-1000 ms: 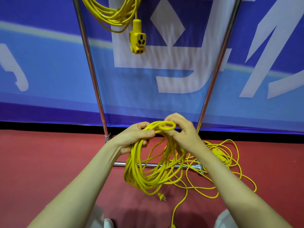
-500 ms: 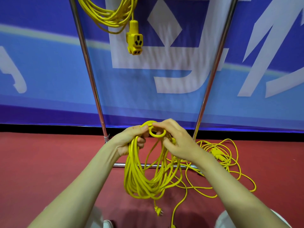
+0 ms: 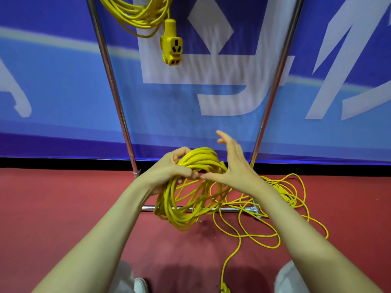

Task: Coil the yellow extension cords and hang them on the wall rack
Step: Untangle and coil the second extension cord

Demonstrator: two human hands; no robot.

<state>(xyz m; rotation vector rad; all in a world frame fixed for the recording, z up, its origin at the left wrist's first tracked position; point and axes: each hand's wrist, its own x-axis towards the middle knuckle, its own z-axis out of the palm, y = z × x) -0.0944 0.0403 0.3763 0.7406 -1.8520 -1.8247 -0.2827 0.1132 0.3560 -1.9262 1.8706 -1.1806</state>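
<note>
One coil [image 3: 198, 156], long axis near-vertical

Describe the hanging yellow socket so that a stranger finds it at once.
Between the two metal poles, against the blue banner, a coiled cord hangs. The socket dangles below it: a yellow block with black holes, unlike the thin cables.
</note>
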